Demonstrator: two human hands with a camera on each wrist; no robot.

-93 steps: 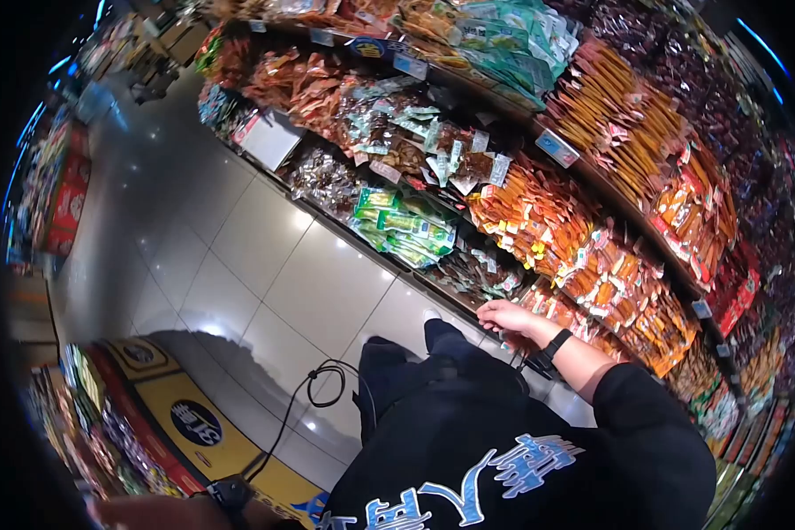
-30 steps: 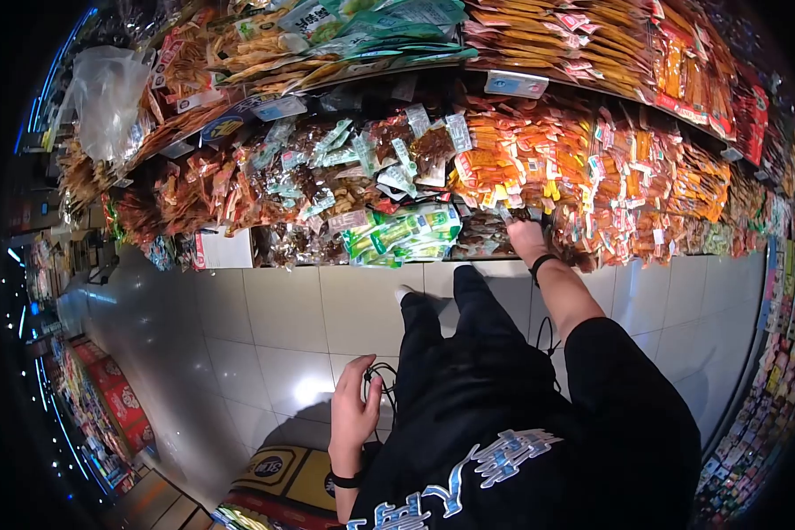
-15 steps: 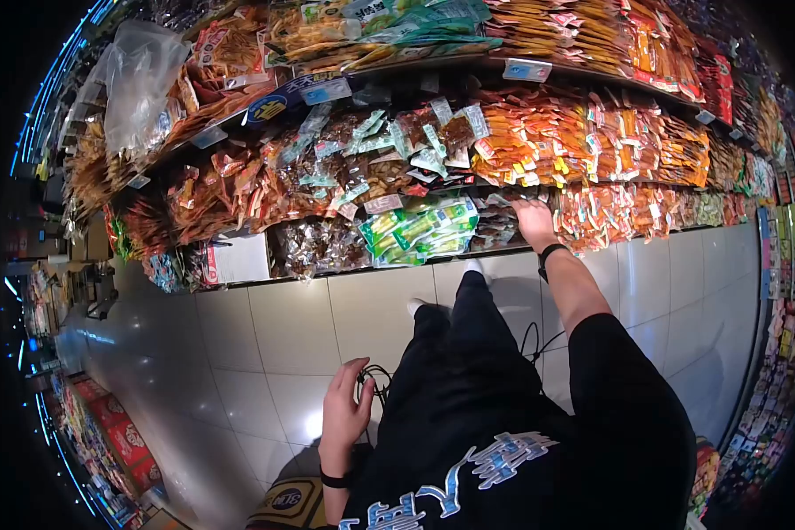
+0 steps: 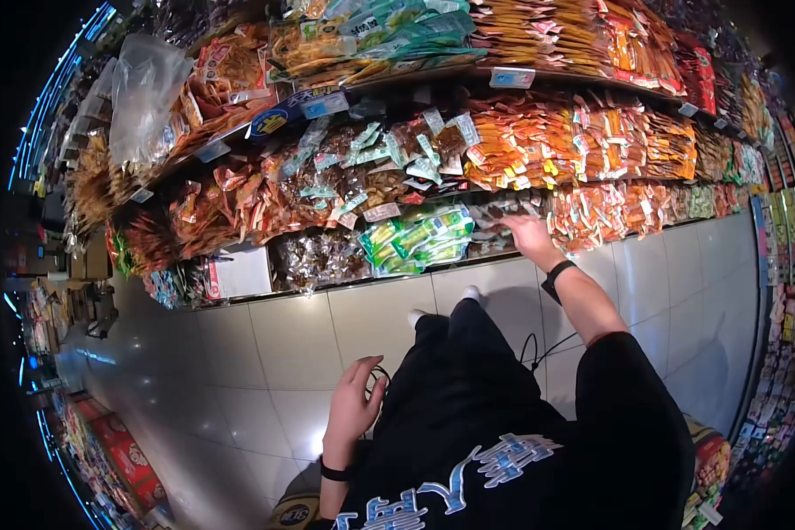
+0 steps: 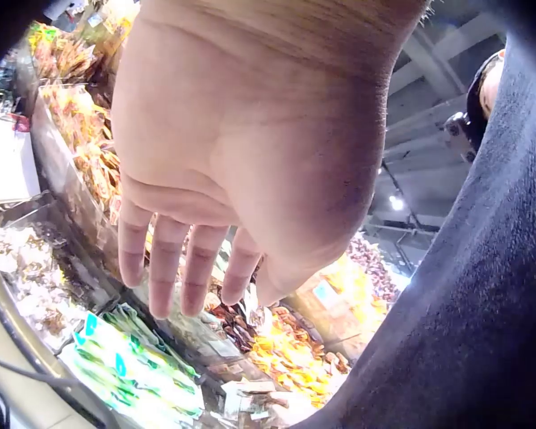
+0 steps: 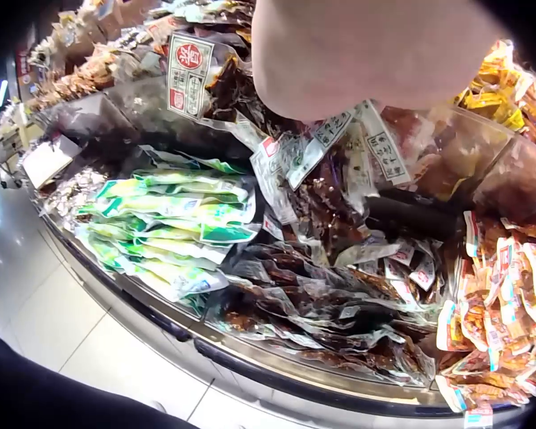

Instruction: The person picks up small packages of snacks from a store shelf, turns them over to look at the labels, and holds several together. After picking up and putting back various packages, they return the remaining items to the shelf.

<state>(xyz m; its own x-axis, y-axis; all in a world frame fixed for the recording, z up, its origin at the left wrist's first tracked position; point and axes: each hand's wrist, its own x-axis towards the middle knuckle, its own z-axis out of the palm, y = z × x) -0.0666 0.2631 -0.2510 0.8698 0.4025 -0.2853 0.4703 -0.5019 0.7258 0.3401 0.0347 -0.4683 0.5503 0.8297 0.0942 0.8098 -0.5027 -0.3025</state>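
Note:
My right hand (image 4: 532, 237) is over the lower shelf bin of dark-brown snack packets (image 6: 330, 295), its fingers pointing left across it. In the right wrist view only the heel of this hand (image 6: 366, 54) shows at the top; its fingers are out of that frame. Left of the bin lies a pile of green-and-white packets (image 4: 420, 238); orange-red packets (image 4: 605, 215) fill the bin to the right. My left hand (image 4: 353, 402) hangs beside my body, fingers loosely bent and holding nothing. Its palm and fingers (image 5: 196, 259) show in the left wrist view.
Middle-shelf packets with pale labels (image 4: 415, 150) hang above the lower bins. A clear plastic bag (image 4: 146, 97) hangs at upper left, and a white box (image 4: 243, 272) sits at lower left. A black cable (image 4: 534, 353) loops near my legs on the tiled floor (image 4: 296, 336).
My view has swung round to face the shelves. The right hand reached in among the dark packets, then drew back slightly toward me. The left hand came into view from lower left and stays low.

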